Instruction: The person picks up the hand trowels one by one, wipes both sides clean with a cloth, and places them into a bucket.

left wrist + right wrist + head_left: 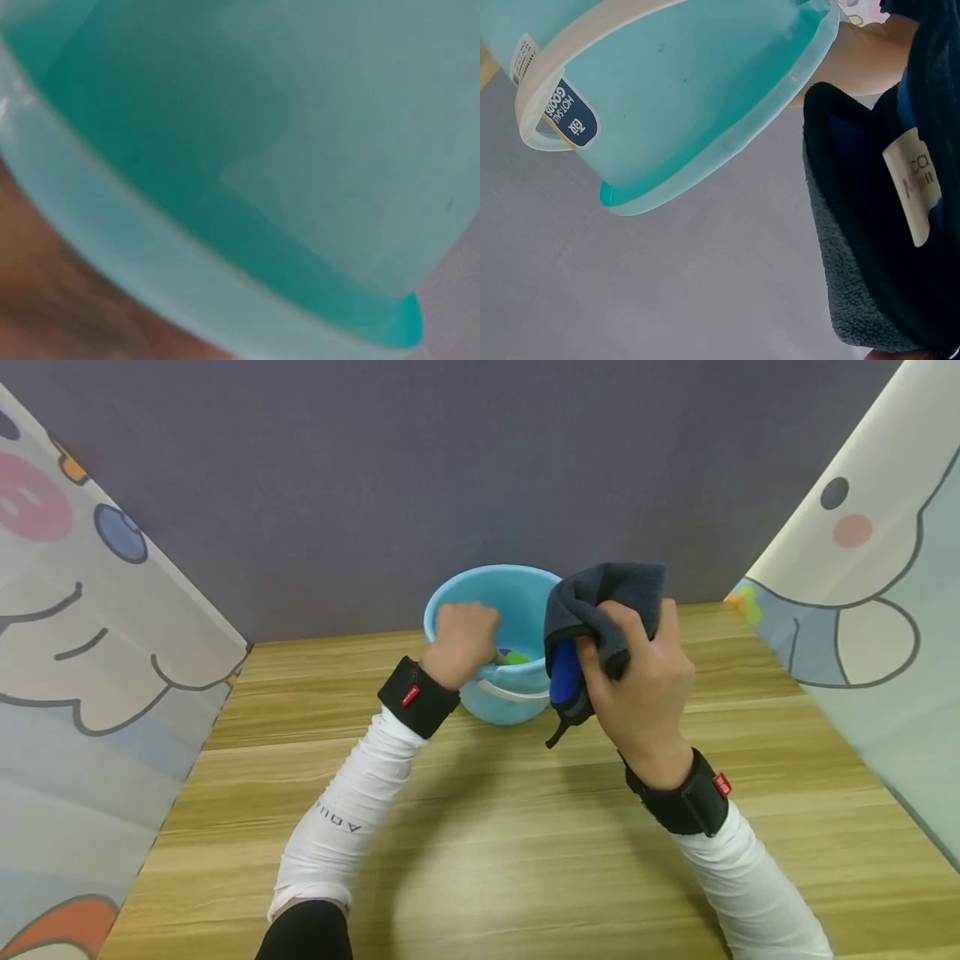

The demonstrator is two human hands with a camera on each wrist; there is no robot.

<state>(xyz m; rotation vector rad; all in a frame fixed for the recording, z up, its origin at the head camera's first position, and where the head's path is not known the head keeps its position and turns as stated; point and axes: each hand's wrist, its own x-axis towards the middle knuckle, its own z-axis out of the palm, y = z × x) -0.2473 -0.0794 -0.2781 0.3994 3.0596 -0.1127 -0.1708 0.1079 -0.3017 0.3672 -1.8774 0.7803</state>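
Observation:
A light blue bucket [501, 693] stands at the back of the table. Over its left front rim reaches my left hand [463, 643], back of the hand up; the rim and the hand itself hide its fingertips, so I cannot tell what they hold. Close beside them, something green and purple [514, 657] shows inside the bucket. To the right, my right hand [637, 677] grips a bunched dark grey cloth [600, 597] with a blue inner side, up off the table by the bucket's right rim. A pale label [915, 187] sits in the cloth's fold, and a short dark loop hangs below it.
A white handle [513, 694] lies against the bucket's front. Behind the wooden table [525, 860] rises a dark grey wall [337, 485]. Cartoon-printed panels [97, 577] flank both sides.

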